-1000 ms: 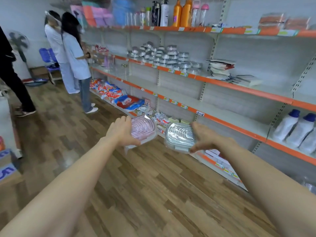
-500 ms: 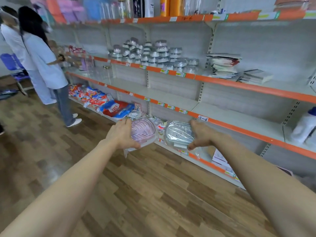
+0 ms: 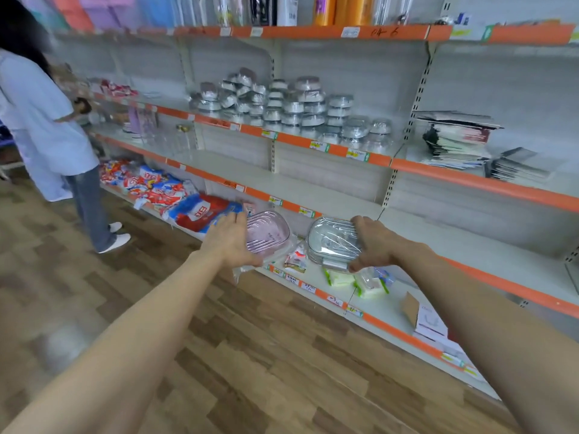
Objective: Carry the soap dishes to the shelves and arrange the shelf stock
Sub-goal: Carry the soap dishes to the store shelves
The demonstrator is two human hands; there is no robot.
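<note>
Left hand (image 3: 230, 242) gripping pink soap dish (image 3: 266, 234), right hand (image 3: 374, 242) gripping grey soap dish (image 3: 332, 241), both long axes toward shelves (image 3: 316, 189)

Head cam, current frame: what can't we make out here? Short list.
- Price tags on the shelf edge: print too small, head view.
- Left hand fingers under the pink soap dish: hidden by the dish and the hand's back.
- Grey soap dish: plastic wrap glare hides its detail; right hand covers its right end.
- Orange bottles: tops cut off by the top edge.
- Bystander: blurred, cut by left edge.
</note>
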